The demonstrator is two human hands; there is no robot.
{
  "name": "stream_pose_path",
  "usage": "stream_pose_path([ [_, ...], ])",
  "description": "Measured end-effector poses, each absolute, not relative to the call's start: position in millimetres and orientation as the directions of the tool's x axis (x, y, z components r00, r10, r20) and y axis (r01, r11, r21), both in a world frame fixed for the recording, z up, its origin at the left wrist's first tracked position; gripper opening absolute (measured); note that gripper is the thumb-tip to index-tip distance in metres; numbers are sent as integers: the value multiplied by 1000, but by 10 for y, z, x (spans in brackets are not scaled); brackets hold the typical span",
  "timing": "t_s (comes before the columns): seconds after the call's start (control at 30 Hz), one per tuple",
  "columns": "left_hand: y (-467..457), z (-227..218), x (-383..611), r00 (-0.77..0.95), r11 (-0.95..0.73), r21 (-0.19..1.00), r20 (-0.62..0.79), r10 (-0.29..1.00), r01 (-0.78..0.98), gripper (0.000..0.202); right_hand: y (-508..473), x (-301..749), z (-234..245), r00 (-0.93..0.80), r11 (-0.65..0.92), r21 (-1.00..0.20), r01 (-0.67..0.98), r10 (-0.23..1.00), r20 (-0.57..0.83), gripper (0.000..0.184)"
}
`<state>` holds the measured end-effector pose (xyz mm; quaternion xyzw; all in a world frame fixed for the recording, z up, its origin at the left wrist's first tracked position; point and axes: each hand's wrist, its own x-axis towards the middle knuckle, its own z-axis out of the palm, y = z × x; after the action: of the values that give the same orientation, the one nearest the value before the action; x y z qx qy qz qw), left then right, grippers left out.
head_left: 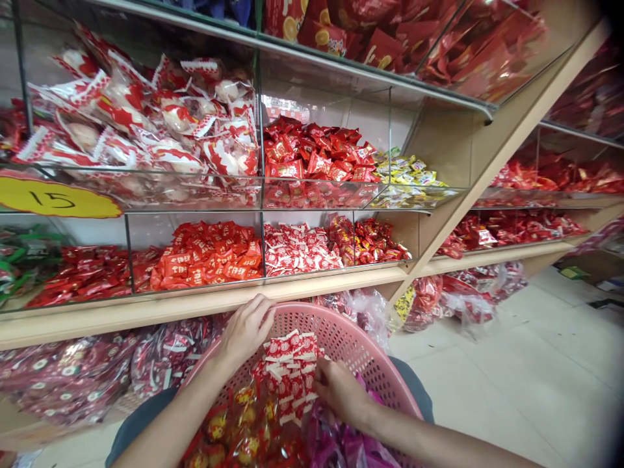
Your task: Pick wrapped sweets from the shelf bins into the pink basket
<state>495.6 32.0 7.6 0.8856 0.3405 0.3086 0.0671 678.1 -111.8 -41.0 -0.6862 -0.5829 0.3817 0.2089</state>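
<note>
A pink plastic basket (341,325) with a perforated wall stands between my knees. My left hand (248,327) is closed over its far left rim. Inside the basket, my right hand (341,392) has its fingers curled together at the right edge of a pile of red-and-white candy packets (292,374); a packet's pale end shows by the fingertips, though most of what they hold is hidden. Nearer to me in the basket lie clear-wrapped gold-and-red candies (244,416) and purple wrappers (336,439).
Ahead, glass-fronted shelf bins hold red-and-white packets (299,250), orange-red packets (209,257), red sweets (322,153), yellow sweets (412,170) and larger white-and-red packs (146,130). A yellow price tag (58,197) hangs at left. Filled plastic bags (73,377) sit below the wooden shelf edge (195,307).
</note>
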Motion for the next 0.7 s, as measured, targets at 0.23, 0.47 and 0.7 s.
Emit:
stream_pose_path([
  [0.23,330,57,4943,591,-754,334,474,653,565,20,-832,6844,209,38,-42,-393,919,999,-17,25],
  [0.47,342,53,4947,593,-760,337,480,647,556,18,84,7267,1115,86,37,-319,947,928,362,23],
  [0.7,325,47,4945,595,-766,333,488,639,550,19,834,7507,1179,46,-40,-24,999,959,280,35],
])
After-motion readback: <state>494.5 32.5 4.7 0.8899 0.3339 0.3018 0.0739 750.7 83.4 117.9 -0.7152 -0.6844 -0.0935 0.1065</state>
